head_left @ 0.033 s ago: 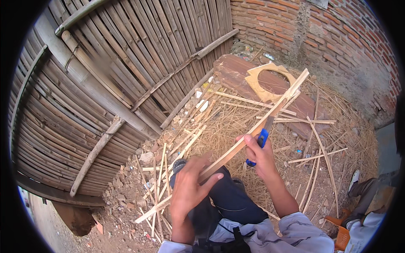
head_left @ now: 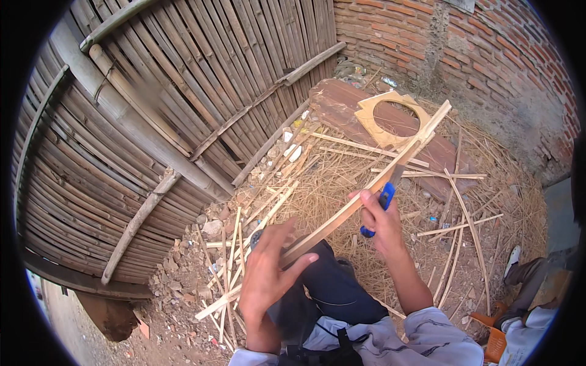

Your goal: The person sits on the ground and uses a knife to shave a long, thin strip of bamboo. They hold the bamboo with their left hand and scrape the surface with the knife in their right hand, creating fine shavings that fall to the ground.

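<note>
A long, pale bamboo strip (head_left: 342,215) slants from my left hand up to the far right, its far end partly split. My left hand (head_left: 266,268) is loosely around its near part, thumb lifted and fingers spread; the palm hides the strip there. Closed around the blue handle of a knife (head_left: 386,196) is my right hand (head_left: 381,226), with its thumb against the strip. The grey blade lies along the strip's right side.
Several cut strips (head_left: 232,268) litter the ground beside my legs. Ahead, a brown board (head_left: 336,100) carries a pale frame with a round hole (head_left: 369,125). A bamboo fence (head_left: 183,79) and a brick wall (head_left: 488,49) enclose the spot. Another person's leg (head_left: 526,272) shows at right.
My right hand, the knife and the strip's far end have shifted slightly right. My left hand has moved a little left and down along the strip.
</note>
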Motion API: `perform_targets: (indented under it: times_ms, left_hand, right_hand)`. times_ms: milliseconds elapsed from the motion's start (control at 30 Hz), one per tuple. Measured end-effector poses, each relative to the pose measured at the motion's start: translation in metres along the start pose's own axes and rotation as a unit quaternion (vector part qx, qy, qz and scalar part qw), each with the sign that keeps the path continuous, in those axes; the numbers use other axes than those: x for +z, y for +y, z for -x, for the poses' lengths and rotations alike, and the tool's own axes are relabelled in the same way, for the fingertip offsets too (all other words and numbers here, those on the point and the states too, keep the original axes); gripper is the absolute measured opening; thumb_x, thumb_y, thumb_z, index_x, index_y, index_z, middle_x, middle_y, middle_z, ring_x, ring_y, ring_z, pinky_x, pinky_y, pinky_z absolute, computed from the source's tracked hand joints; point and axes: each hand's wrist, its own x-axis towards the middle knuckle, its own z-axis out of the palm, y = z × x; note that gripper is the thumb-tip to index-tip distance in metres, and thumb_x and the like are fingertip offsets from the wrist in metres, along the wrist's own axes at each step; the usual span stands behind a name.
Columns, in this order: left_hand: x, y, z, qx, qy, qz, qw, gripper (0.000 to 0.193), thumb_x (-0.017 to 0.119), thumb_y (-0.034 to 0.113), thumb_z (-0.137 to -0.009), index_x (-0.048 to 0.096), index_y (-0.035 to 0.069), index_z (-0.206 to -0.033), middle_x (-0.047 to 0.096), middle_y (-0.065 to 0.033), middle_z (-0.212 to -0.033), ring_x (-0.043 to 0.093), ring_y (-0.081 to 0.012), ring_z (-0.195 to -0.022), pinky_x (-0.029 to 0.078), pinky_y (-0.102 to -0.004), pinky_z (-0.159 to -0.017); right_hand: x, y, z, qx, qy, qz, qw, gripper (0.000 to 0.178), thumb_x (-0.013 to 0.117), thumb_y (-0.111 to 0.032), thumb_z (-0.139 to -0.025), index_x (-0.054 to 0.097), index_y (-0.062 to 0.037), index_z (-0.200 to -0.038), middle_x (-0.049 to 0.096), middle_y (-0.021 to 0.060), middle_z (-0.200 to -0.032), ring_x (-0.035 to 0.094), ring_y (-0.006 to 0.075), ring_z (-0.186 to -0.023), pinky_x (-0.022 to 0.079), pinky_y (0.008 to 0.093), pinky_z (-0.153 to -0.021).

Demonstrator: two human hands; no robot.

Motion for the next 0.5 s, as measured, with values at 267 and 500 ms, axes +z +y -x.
perform_targets:
  times_ms: [267,500]
  left_hand:
    - [-0.080,-0.039,0.073,-0.010,0.150,-0.257,0.955,0.093,0.092,0.057,-0.066,0.068,0.002,-0.138,0.073,-0.0225,-0.124,0.071,-0.0364,-0.116,0.050,-0.0524,-0.106]
    - [-0.059,-0.045,0.073,-0.058,0.075,-0.188,0.978,0.074,0.093,0.060,-0.065,0.080,0.005,-0.112,0.081,-0.0099,-0.091,0.076,-0.0368,-0.088,0.053,-0.0474,-0.091]
  right_hand:
    - [-0.100,-0.042,-0.035,-0.077,0.118,-0.092,0.986,0.036,0.071,-0.035,-0.107,0.068,-0.0009,-0.117,0.059,-0.0026,-0.074,0.031,0.0022,-0.047,0.021,0.0225,-0.044]
    - [-0.118,-0.051,-0.044,-0.096,0.134,-0.111,0.980,0.031,0.070,-0.030,-0.107,0.062,-0.0058,-0.125,0.074,0.0056,-0.114,0.032,0.0017,-0.047,0.024,0.0213,-0.043]
